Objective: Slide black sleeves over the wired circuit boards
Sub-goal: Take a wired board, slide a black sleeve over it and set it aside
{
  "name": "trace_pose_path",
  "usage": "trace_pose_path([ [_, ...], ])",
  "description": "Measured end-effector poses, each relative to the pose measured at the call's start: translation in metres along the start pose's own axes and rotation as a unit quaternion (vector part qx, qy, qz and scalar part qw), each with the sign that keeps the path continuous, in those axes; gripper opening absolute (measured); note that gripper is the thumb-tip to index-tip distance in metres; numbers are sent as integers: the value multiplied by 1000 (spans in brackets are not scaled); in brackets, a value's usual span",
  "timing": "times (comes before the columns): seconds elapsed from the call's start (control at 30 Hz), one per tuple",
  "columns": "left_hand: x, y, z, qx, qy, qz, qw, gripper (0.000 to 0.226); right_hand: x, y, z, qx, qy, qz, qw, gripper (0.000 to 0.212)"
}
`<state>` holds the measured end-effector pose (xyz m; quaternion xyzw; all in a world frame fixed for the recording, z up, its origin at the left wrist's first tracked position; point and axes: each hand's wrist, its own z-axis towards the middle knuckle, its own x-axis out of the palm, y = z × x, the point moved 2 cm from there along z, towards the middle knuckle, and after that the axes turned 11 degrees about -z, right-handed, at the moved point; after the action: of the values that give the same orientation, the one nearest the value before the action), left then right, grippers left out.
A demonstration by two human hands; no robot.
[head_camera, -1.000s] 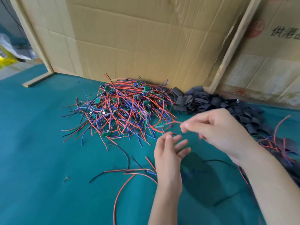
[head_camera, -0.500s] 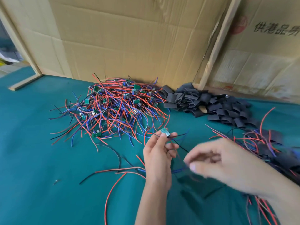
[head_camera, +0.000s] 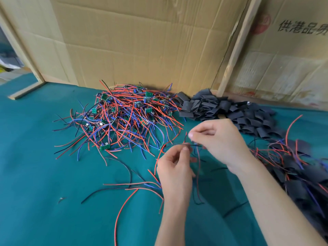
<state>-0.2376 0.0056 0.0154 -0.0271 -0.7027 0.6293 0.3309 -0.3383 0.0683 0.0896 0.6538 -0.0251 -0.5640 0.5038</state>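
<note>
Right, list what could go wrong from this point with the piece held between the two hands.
1. The left hand and right hand pinch a piece with long trailing wires; these could bunch or catch while a sleeve is pushed on.
2. Loose wires on the cloth lie right under the hands, so the dangling leads might tangle with them.
3. The finished pile sits close by the right forearm, which could drag pieces off.

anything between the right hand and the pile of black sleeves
Nothing visible does. The right hand hovers just in front of the pile of black sleeves, with only bare green cloth between them. Both it and the left hand pinch wires.
</note>
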Motion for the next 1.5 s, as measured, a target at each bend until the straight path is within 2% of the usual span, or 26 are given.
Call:
trace_pose_path([
  [0.2, -4, -2, -1, 44, -119, -23, 992, 7, -21, -17, -9, 48, -82, 134, 986, 18],
  [0.3, -7, -3, -2, 50, -161, -19, 985, 25, -29, -20, -13, 74, -87, 270, 956, 19],
  [0.37, -8, -5, -4, 55, -152, -37, 986, 34, -36, -23, -12, 106, -90, 384, 913, 21],
  [0.43, -6, -5, -6, 45, -117, -48, 991, 38, -45, -26, -10, 129, -80, 500, 853, 13],
  [0.5, 0, -4, -8, 32, -58, -37, 997, 36, -50, -26, -7, 147, -62, 607, 778, 10],
  [0.57, 6, -3, -9, 22, -5, -20, 1000, 27, -47, -24, -5, 159, -38, 652, 740, 15],
  [0.63, 10, -3, -9, 15, 25, -11, 1000, 22, -36, -21, -5, 163, -2, 639, 752, 11],
  [0.67, 11, -3, -9, 15, 33, -13, 999, 19, -28, -20, -6, 166, 18, 614, 771, 7],
  [0.77, 9, -4, -6, 10, 36, -30, 999, 22, -8, -20, -11, 162, 75, 491, 853, 15],
  [0.83, 8, -4, -4, -12, 31, -60, 998, 27, 0, -19, -14, 123, 107, 399, 902, 13],
  [0.9, 8, -5, -3, -30, 23, -91, 995, 23, 5, -20, -14, 83, 116, 329, 933, 13],
  [1.0, 7, -3, -1, -34, 21, -121, 992, 7, 12, -15, -14, 41, 129, 302, 944, 17],
  [1.1, 6, 0, 0, -31, 26, -117, 992, 11, 17, -12, -17, 19, 137, 286, 948, 22],
  [1.2, 5, 2, 0, -26, 31, -92, 995, 18, 19, -13, -16, 19, 111, 274, 955, 19],
  [1.3, 7, 1, -1, -22, 47, -70, 996, 12, 16, -14, -16, 12, 73, 277, 958, 18],
  [1.37, 8, -1, -3, -15, 45, -52, 998, 13, 15, -15, -17, 4, 81, 244, 966, 13],
  [1.43, 10, -2, -4, -20, 40, -50, 998, 13, 13, -20, -11, 25, 82, 216, 973, 3],
  [1.5, 11, -1, -3, -29, 34, -45, 998, 17, 6, -33, 6, 77, 23, 196, 977, 3],
])
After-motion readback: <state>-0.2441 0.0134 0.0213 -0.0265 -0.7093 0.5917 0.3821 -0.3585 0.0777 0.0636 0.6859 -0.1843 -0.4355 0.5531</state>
